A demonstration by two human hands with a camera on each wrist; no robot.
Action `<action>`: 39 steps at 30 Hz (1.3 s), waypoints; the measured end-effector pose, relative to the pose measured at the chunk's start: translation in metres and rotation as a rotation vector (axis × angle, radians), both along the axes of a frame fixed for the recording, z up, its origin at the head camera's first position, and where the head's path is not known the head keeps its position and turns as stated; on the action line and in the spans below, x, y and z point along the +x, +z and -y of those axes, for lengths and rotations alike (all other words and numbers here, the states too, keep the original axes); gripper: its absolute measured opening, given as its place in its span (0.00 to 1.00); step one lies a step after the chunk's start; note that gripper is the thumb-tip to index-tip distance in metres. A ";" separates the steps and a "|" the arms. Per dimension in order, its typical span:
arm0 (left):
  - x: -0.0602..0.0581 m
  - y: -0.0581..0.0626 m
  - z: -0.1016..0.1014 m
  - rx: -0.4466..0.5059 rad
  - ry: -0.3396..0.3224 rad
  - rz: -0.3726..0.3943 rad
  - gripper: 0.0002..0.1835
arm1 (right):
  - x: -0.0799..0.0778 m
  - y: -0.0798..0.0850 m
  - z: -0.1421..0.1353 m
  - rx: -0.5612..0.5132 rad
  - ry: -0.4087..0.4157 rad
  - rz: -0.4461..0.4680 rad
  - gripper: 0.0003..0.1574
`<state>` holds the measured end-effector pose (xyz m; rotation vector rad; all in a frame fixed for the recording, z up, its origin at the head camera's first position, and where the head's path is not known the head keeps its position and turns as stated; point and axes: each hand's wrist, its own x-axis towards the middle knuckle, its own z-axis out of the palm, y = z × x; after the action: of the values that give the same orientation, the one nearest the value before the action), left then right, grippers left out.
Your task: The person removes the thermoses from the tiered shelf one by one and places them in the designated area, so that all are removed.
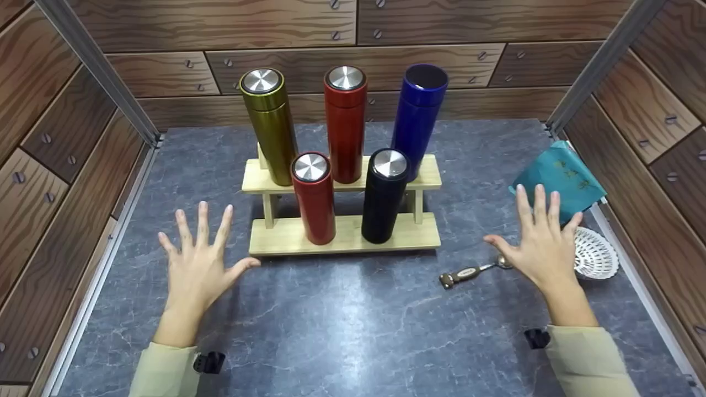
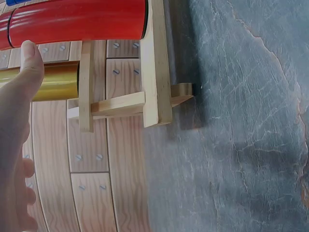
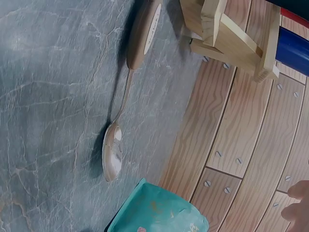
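My left hand (image 1: 196, 273) is spread with straight fingers, left of a two-step wooden rack (image 1: 347, 242), holding nothing. On the right, my right hand (image 1: 546, 251) is likewise spread and holds nothing. It overlaps the bowl of a spoon (image 1: 466, 274) with a brown handle, a teal pouch (image 1: 562, 179) and a white perforated basket (image 1: 598, 256) in the head view. The rack's upper step carries a gold flask (image 1: 273, 132), a red flask (image 1: 346, 129) and a blue flask (image 1: 416, 124). Its lower step bears a shorter red flask (image 1: 315, 204) and a black flask (image 1: 383, 201).
Wood-patterned panels (image 1: 353, 69) enclose the grey marbled table (image 1: 342, 325) at the back and both sides. Metal rails (image 1: 99, 71) run up the rear corners. The pouch leans near the right edge, with the basket just in front of it.
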<state>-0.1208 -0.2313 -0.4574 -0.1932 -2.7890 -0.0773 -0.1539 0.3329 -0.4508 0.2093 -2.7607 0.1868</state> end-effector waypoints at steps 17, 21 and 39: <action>-0.003 -0.006 0.002 0.150 0.000 -0.036 0.52 | -0.005 -0.001 0.009 -0.253 0.042 -0.075 0.59; -0.003 -0.009 0.003 0.232 -0.001 -0.026 0.51 | -0.006 -0.004 0.014 -0.340 0.072 -0.151 0.58; -0.007 -0.021 0.005 0.665 -0.023 -0.032 0.38 | -0.008 0.021 0.056 -0.814 0.214 -0.350 0.30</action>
<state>-0.1277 -0.2358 -0.4781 -0.0558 -2.5612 -0.9713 -0.1621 0.2767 -0.4294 0.2772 -2.1072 1.1653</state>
